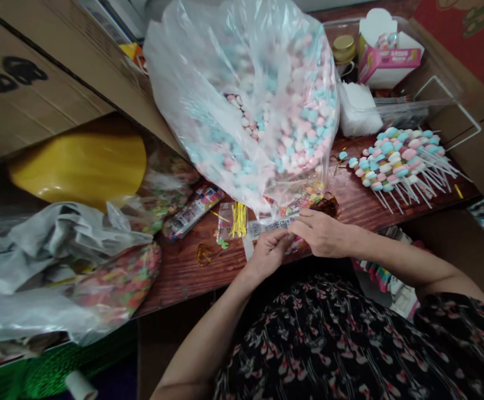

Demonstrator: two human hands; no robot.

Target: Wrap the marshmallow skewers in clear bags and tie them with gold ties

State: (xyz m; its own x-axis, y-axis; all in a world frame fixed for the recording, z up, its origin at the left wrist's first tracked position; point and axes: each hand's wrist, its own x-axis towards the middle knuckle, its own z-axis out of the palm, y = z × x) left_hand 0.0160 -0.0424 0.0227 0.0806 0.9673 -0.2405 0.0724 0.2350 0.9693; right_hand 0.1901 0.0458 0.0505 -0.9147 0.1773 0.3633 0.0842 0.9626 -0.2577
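Note:
Close together at the table's front edge, my left hand [269,251] and my right hand [324,233] both pinch a clear plastic bag with printed text [273,224]. My fingers hide part of it, and its contents cannot be made out. Just beyond my hands stands a large clear sack of pink, white and blue marshmallows [308,130]. Colourful gummy candies [313,193] lie at its base. Left of my hands is a bundle of yellow twist ties [238,219]. A pile of marshmallow skewers on white sticks [400,158] lies to the right.
On the left are a bag of red and green gummies [121,278], a yellow rounded object [84,166] and a cardboard box [29,83]. A clear plastic bin [433,91] at back right holds a pink-and-white carton [389,58] and a gold-lidded jar [344,49].

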